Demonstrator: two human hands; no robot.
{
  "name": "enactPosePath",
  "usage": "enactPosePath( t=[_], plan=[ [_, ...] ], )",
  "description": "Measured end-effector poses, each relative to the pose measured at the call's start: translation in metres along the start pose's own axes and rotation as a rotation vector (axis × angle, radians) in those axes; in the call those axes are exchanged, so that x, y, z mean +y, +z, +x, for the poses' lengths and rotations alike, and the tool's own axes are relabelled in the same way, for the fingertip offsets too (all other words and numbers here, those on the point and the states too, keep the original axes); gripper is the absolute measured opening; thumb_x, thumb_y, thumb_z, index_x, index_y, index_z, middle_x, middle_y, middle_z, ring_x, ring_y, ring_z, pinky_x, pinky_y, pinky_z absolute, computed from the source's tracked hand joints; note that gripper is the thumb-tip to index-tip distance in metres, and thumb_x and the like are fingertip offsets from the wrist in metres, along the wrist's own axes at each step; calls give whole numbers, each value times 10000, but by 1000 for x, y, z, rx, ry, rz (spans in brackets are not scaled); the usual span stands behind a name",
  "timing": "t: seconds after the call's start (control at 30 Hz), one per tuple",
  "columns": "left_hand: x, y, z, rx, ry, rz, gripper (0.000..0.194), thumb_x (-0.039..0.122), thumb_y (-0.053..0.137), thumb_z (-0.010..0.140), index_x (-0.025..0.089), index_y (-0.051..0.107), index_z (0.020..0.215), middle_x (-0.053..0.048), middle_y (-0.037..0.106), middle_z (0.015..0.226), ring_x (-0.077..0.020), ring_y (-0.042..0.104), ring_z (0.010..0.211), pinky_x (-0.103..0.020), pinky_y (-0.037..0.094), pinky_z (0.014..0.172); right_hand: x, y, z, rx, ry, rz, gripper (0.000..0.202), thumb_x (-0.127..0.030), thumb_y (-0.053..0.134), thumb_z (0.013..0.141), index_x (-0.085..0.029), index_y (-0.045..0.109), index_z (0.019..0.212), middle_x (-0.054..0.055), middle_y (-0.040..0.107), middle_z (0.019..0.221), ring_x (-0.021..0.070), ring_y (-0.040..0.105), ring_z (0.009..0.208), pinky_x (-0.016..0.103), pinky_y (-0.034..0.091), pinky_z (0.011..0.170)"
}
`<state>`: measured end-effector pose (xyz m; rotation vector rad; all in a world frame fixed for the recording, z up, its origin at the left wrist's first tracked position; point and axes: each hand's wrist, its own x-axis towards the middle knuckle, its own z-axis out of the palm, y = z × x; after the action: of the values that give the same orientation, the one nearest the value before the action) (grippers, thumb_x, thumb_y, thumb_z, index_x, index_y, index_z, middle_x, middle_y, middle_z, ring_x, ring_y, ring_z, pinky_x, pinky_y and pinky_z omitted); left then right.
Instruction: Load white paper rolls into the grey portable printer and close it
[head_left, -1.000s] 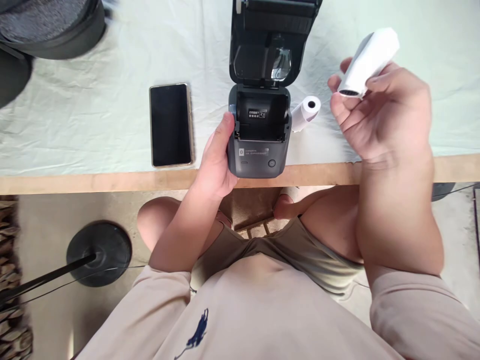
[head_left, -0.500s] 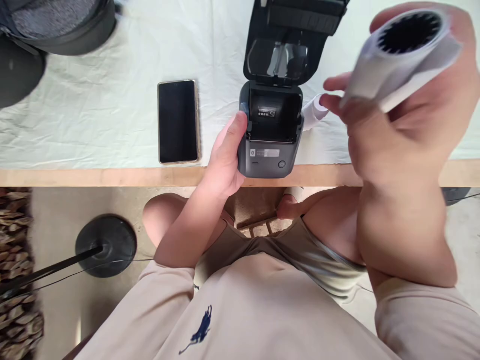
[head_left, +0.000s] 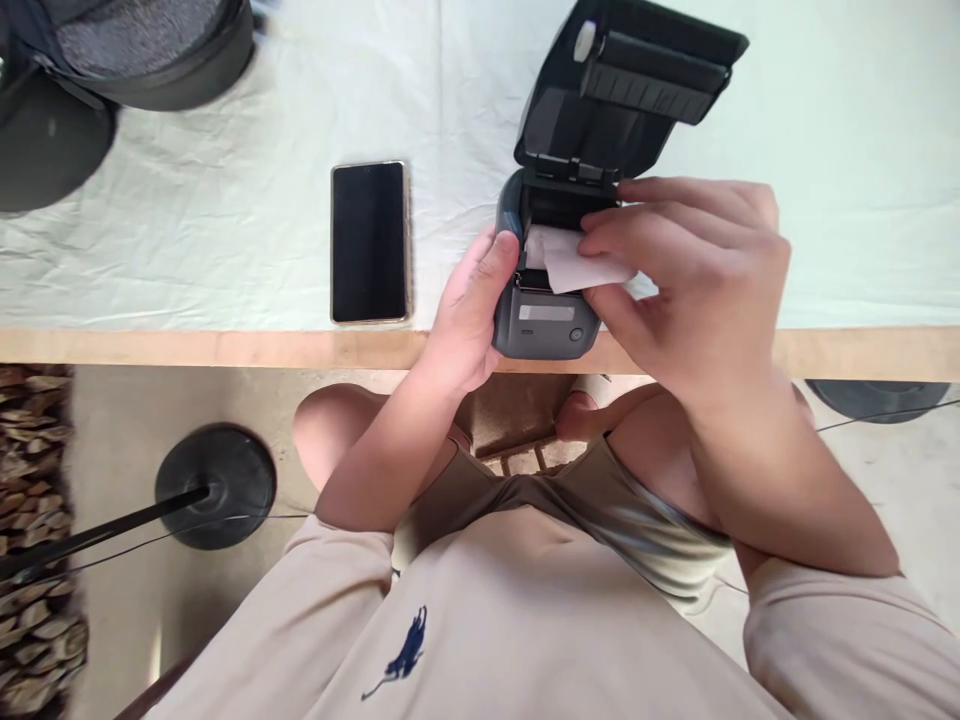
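A dark grey portable label printer point(head_left: 546, 338) is held near the table's front edge, its lid point(head_left: 600, 120) swung up and back. My left hand point(head_left: 472, 300) wraps round the printer's left side, thumb on the rim beside the compartment. Inside the compartment lies a white paper roll point(head_left: 585, 262), a loose flap of it reaching over the front right rim. My right hand point(head_left: 697, 270) closes on the roll from the right, fingertips in the compartment and thumb under the paper. My fingers hide part of the roll.
A phone point(head_left: 370, 243) with a dark screen lies left of the printer. In the far left corner sits an open black case point(head_left: 150, 85). The wooden table edge point(head_left: 225, 347) runs in front of me, with a round black stand base point(head_left: 215, 486) on the floor below.
My right hand has brought the paper roll left and down, from above the table into the printer's compartment. The lid appears more tilted. The second roll beside the printer is no longer visible.
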<state>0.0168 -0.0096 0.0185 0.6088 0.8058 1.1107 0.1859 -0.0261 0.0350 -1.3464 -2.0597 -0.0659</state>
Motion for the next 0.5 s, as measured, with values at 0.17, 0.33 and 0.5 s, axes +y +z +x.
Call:
enactPosePath(
  t=[0.17,0.33,0.5],
  plan=[
    [2,-13,3,-111,-55,-3,360,537,769,927,247,701,1129,-73,820,1088,-376,741,1304,-416,615,1031,-5,4,-4,136,-178,-22,119,-338,636,1066,-291,679,965,-50,828,951,241,806,1059,437,513,934],
    [2,-20,1,-90,7,83,323,298,855,790,258,689,1064,-30,801,967,-361,782,1203,-420,623,991,-4,5,1,177,-198,191,145,-368,737,1004,-274,667,918,-34,789,849,234,793,920,427,555,839],
    [2,-23,3,-121,8,159,534,221,859,641,268,662,1135,3,757,947,-386,758,1293,-478,620,1075,-1,-2,5,355,117,398,305,-526,695,1016,-372,700,1279,24,701,1280,269,701,1218,389,584,823]
  ],
)
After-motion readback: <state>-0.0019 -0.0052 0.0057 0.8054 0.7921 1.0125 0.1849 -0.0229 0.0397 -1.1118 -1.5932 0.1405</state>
